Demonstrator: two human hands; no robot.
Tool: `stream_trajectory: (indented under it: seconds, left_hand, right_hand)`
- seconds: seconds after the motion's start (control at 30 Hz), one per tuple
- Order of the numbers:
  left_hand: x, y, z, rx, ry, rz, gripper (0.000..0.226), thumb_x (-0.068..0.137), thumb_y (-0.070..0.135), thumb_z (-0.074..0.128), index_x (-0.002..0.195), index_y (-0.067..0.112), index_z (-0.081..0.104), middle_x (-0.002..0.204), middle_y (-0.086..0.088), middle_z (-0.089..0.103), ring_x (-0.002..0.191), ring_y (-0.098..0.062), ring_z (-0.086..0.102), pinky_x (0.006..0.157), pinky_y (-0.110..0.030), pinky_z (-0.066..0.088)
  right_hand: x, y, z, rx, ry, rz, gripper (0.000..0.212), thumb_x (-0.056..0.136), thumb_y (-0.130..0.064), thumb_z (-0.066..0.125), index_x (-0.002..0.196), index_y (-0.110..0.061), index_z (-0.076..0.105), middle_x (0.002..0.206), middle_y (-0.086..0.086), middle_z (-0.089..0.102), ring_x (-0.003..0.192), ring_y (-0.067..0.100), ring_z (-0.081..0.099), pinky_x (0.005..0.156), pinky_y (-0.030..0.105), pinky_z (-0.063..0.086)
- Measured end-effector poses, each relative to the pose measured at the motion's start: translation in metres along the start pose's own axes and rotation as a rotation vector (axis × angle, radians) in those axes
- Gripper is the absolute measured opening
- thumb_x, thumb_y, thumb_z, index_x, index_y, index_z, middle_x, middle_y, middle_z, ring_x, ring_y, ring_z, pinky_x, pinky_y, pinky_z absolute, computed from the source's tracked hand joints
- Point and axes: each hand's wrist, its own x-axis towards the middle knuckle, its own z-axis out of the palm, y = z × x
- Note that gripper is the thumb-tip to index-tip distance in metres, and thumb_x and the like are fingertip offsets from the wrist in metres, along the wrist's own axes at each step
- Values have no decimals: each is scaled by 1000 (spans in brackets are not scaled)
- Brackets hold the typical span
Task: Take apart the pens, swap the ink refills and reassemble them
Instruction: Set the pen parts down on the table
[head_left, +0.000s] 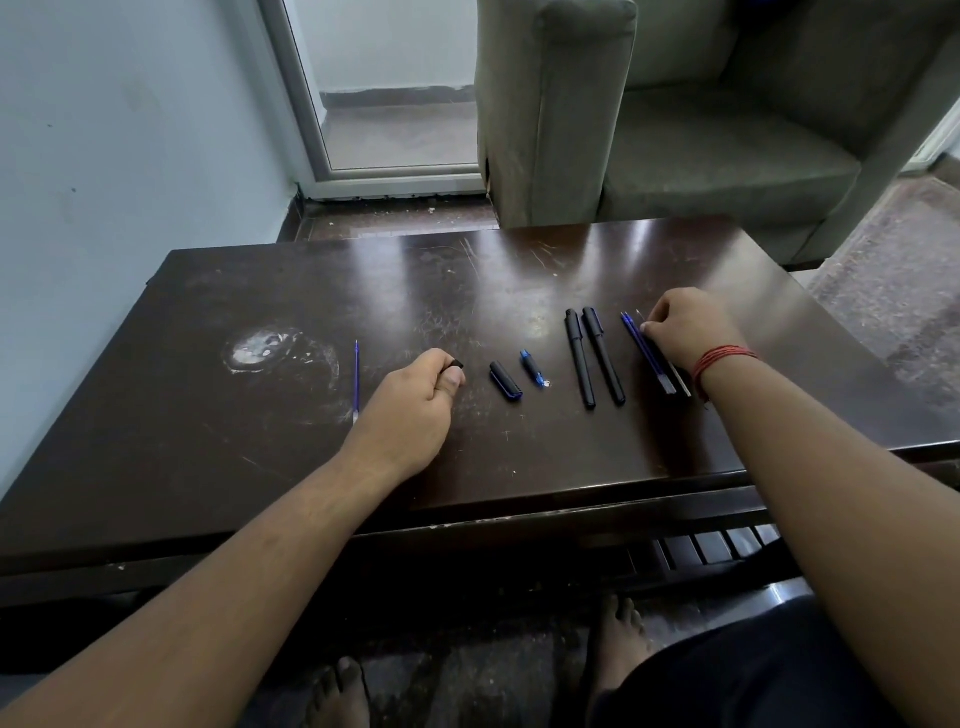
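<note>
Hands (415, 400) apart, capped pens (592, 358) between.

— What sort of place is this?
— A home, a living room by the look of it.
— What shows it?
— A grey upholstered armchair (675, 119) stands just behind a low dark wooden coffee table (311, 291), a glass door (395, 104) opens beside a pale wall (130, 156), and bare feet (337, 691) rest on the stone floor (893, 291).
</note>
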Motion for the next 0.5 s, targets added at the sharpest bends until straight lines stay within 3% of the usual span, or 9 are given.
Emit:
stream_trajectory:
  seconds: [0.17,0.37,0.5]
  left_hand:
    - [-1,0,-1,-4,-1,3,23,107,27,40,100,16,59,70,-5,59,60,-16,51,73,-53,54]
    - [0,0,0,-6,4,8,23,106,27,40,99,16,59,67,-2,57,56,-13,48,68,-47,54]
    - [0,0,-1,1,9,4,24,106,27,40,100,14,59,71,-7,61,59,-15,50,71,-50,53]
  right_hand:
    - [0,1,0,9,2,2,13,88,-21,67,84,-10,72,92,13,72,94,31,64,76,29,46]
    - [-1,-1,-3,6,-12,-4,15,90,-19,64,88,-7,74,96,14,72,97,32,64,79,30,46]
    - [-2,-2,-4,5,-14,-4,15,91,-18,63,87,-8,73,97,14,72,98,33,63,80,30,47]
